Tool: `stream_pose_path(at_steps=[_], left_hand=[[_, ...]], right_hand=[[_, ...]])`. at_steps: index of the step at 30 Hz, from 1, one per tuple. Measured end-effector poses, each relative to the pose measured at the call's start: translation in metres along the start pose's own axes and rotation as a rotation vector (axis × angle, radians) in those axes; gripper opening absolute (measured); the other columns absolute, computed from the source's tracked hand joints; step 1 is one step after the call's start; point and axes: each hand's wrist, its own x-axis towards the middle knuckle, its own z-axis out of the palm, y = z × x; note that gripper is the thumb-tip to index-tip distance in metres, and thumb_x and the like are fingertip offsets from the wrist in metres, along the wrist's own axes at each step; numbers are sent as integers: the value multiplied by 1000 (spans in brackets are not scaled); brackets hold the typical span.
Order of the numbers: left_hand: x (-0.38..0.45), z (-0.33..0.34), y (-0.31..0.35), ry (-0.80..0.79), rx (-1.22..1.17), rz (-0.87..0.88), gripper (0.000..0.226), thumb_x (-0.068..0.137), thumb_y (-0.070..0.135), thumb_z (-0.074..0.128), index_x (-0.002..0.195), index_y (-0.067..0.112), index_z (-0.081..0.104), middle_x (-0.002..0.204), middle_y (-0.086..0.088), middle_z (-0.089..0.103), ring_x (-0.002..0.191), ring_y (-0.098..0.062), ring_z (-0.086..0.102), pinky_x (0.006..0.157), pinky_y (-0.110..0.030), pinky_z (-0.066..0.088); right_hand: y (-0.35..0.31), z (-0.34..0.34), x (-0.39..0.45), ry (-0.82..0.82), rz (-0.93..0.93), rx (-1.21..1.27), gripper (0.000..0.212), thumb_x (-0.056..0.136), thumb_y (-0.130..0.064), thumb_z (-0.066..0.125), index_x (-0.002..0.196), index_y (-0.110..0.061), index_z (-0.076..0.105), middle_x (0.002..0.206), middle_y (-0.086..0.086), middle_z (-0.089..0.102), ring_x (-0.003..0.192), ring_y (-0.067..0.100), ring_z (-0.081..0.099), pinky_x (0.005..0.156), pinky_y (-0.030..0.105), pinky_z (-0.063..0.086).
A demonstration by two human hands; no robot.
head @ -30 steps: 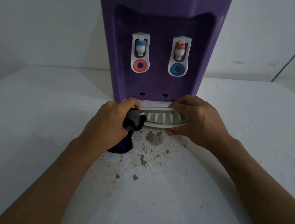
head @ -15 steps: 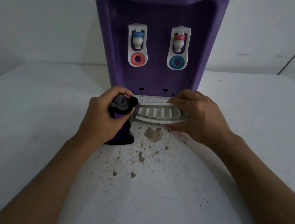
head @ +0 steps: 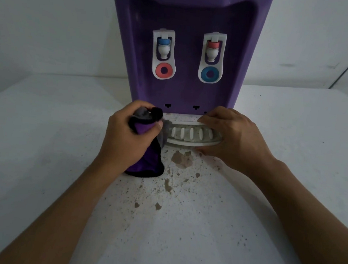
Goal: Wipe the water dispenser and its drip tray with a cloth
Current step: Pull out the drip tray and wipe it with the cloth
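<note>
- head view: the left hand (head: 127, 136) is curled tight around a bunched purple and grey cloth (head: 146, 161); its lower end rests on the white speckled tabletop (head: 43, 142) and a grey fold touches the left end of the white slotted plastic drip tray (head: 191, 134).
- head view: the right hand (head: 233, 136) grips the tray's right end, fingers over the far rim and thumb at the near edge. the tray lies just in front of the tall purple plastic water dispenser (head: 185, 87), which stands at the back of the tabletop against the wall.
- head view: brown stains (head: 182, 158) and specks lie on the tabletop just before the tray.
- step in hand, as i judge it: wiping the drip tray, begun at its left end.
- the next move likely calls for drawing the cloth along the slots towards the right hand while that hand holds the tray firm, then turning to the dispenser's front.
</note>
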Motion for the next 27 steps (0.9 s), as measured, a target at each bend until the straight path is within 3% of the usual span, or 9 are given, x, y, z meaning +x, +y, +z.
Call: stream_pose_path(at_steps=[4, 7, 10, 14, 19, 23, 27], left_hand=[[-4, 11, 1, -51, 132, 15, 23, 85, 10, 85, 107, 16, 79, 94, 8, 76, 86, -3, 71, 80, -16, 57], [-2, 17, 0, -77, 227, 68, 21, 82, 15, 90, 100, 11, 80, 93, 3, 71, 81, -7, 66, 79, -7, 50], [0, 19, 1, -95, 301, 94, 20, 80, 8, 91, 97, 11, 81, 91, 1, 70, 80, -12, 66, 76, -8, 48], [1, 16, 0, -167, 271, 103, 25, 79, 8, 91, 102, 11, 81, 97, -2, 69, 86, -14, 66, 81, -17, 53], [1, 11, 1, -185, 279, 68, 35, 77, -1, 87, 107, 15, 80, 101, 3, 69, 90, -11, 66, 83, -9, 48], [0, 15, 7, -55, 205, 96, 27, 83, 2, 86, 106, 12, 78, 95, 3, 77, 88, -10, 73, 80, -19, 58], [1, 15, 11, -119, 282, 99, 31, 81, 0, 86, 105, 16, 79, 88, 1, 76, 78, -12, 71, 72, -23, 60]], right_hand=[[-1, 1, 1, 10, -8, -15, 65, 75, -43, 89, 130, -15, 70, 121, 3, 70, 103, 24, 67, 83, 47, 60], [-2, 1, 1, 24, -23, -26, 64, 75, -43, 90, 129, -14, 71, 121, 4, 70, 101, 26, 67, 82, 47, 60], [-2, 1, 1, 29, -26, -41, 64, 76, -45, 88, 129, -15, 70, 121, 3, 69, 101, 25, 67, 82, 47, 60], [-1, 0, 0, 28, -13, -25, 65, 76, -44, 89, 130, -15, 70, 121, 3, 69, 103, 25, 67, 84, 47, 60], [-1, -1, 0, 14, -11, -21, 64, 76, -44, 89, 130, -15, 70, 122, 3, 69, 104, 24, 67, 85, 46, 60], [-1, -1, -1, 10, -8, -5, 64, 75, -44, 89, 129, -15, 71, 120, 2, 69, 101, 23, 67, 83, 45, 60], [-2, 1, -2, 23, -2, -6, 64, 73, -45, 90, 127, -15, 71, 118, 3, 70, 99, 24, 67, 80, 43, 61]])
